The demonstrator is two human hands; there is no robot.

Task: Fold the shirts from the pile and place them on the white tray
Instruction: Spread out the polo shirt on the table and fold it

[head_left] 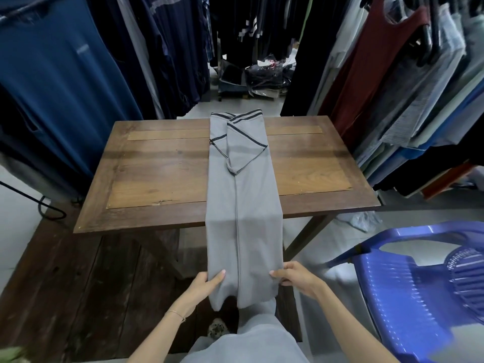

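A grey shirt (242,195) with dark stripes lies as a long narrow strip down the middle of the wooden table (157,179). Both its sides and sleeves are folded inward, and its lower end hangs over the table's near edge. My left hand (207,284) pinches the hanging hem at its left corner. My right hand (293,277) pinches the hem at its right corner. No pile of shirts and no white tray are in view.
Racks of hanging clothes stand close on the left (65,74), at the back and on the right (392,74). A blue plastic chair (406,284) stands at the near right. Bagged goods (256,74) lie on the floor beyond the table.
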